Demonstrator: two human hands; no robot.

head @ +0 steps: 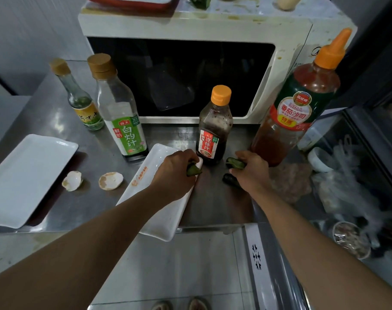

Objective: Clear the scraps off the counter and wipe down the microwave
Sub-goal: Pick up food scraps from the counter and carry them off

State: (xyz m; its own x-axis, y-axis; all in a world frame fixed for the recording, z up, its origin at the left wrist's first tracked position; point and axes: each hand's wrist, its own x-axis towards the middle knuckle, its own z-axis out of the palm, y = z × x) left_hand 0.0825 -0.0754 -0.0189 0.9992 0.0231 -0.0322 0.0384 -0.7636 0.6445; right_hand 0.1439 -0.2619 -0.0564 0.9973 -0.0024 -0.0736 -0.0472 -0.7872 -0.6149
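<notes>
Left hand (176, 173): fingers curled round a green pepper scrap (193, 170), held over the far end of the narrow white tray (159, 222); scrap pokes out past the fingertips, toward the dark sauce btl.
Right hand (251, 172): grips another green pepper piece (235, 163) at its fingertips, just off the steel counter (215, 204).
Loose scrap: a third dark green piece (229, 179) lies on the counter right under the R hand, btwn both hands, nobody holding it.
Eggshells: two halves (72, 180) (110, 180) sit on the counter, L of the narrow tray, well apart from either hand.
Microwave (190, 70): at the back, door closed, top smeared w/ stains & bits of food.
Bottles: dark sauce btl w/ orange cap (215, 128) just beyond both hands; big ketchup btl (300, 104) to the R; green-label btl (120, 108) & small glass btl (78, 95) to the L.
Big white tray (24, 177): far L on the counter.
</notes>
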